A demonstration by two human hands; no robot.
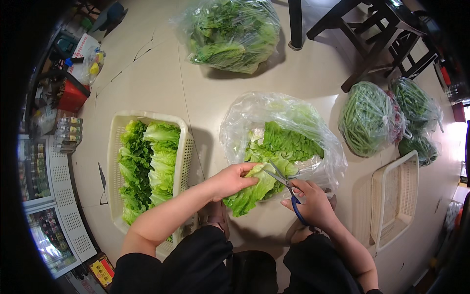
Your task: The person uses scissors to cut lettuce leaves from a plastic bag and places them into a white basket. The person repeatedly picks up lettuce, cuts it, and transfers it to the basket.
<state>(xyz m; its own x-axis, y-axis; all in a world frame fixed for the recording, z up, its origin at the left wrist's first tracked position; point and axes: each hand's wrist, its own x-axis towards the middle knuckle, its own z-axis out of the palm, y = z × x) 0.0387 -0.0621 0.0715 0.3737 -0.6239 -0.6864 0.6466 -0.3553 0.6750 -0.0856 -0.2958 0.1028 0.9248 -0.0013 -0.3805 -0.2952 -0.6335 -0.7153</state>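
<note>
Between thumb and fingers, my left hand (232,182) grips a head of leafy lettuce (244,196) by its base. My right hand (312,204) has its fingers in the blue handles of a pair of scissors (282,178). The blades are spread and lie at the lettuce leaves. Just beyond both hands, an opened clear plastic bag (238,110) holds more lettuce (290,141). To the left stands a cream plastic basket (186,154) with rows of lettuce (161,165) inside.
A clear bag of leafy greens (231,40) sits farther ahead. On the right are bagged green beans (363,117), other bagged vegetables (413,99) and a second plastic basket (398,198). Dark wooden stools (352,40) stand behind them. A glass-door fridge (51,235) lines the left.
</note>
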